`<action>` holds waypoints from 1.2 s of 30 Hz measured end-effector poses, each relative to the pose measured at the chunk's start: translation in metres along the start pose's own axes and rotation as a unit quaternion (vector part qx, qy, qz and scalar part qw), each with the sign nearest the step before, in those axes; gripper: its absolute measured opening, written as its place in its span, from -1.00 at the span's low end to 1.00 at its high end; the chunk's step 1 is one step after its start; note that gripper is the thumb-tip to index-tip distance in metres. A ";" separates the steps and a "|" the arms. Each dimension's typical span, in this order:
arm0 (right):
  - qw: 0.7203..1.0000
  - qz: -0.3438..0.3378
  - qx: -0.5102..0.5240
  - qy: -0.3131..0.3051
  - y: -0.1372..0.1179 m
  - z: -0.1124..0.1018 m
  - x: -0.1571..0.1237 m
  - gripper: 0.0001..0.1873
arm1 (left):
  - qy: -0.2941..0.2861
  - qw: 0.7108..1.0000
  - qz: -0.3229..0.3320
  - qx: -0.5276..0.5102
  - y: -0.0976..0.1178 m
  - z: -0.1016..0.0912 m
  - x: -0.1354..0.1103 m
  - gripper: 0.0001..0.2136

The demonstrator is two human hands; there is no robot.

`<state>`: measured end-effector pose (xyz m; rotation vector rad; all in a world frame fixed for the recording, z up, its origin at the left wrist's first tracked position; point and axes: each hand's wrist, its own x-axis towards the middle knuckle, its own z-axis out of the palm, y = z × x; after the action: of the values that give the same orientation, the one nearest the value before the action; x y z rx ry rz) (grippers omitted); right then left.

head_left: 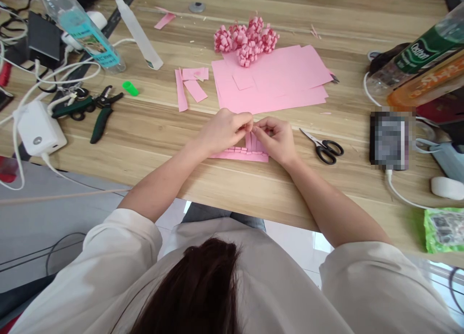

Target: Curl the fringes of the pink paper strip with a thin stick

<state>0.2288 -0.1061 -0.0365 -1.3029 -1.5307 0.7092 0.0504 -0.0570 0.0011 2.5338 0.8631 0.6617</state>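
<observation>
My left hand (224, 129) and my right hand (277, 138) meet over a fringed pink paper strip (241, 153) lying on the wooden table (152, 131). Both hands pinch one upright tab of the strip between their fingertips. Beyond the hands lies a stack of pink paper sheets (275, 80). Several curled pink paper flowers (246, 39) sit at the stack's far edge. Black-handled scissors (324, 146) rest just right of my right hand.
Cut pink strips (188, 85) lie left of the sheets. Pliers (99, 109), a green cap (130, 88), a white charger (38, 128), cables and a bottle (81, 27) fill the left side. A phone (389, 138), bottles (416, 58) and a green packet (444, 229) stand at the right.
</observation>
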 end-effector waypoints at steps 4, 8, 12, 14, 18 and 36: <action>1.000 -0.008 0.010 -0.001 0.000 0.000 0.000 -0.79 | 0.005 1.000 -0.003 -0.008 0.001 -0.001 0.000 -0.87; 1.000 0.002 0.005 -0.005 0.001 -0.001 0.000 -0.82 | 0.011 0.999 -0.010 -0.028 0.002 -0.001 0.000 -0.87; 1.000 0.011 -0.003 -0.009 0.000 -0.001 0.000 -0.85 | 0.013 0.998 -0.023 -0.049 0.002 -0.001 0.000 -0.87; 1.000 0.013 -0.005 -0.010 0.000 -0.001 0.000 -0.87 | 0.024 0.997 -0.034 -0.065 0.002 -0.001 0.001 -0.89; 1.000 -0.002 0.025 -0.012 0.003 0.000 0.001 -0.89 | 0.055 0.990 -0.069 -0.110 0.003 0.000 0.000 -0.92; 0.998 -0.045 0.033 -0.009 0.006 0.001 0.001 -0.83 | -0.021 0.940 -0.171 -0.293 -0.004 -0.008 0.001 -0.83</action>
<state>0.2307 -0.1035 -0.0417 -1.1742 -1.5571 0.7099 0.0448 -0.0514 0.0062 1.8085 0.8976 0.6319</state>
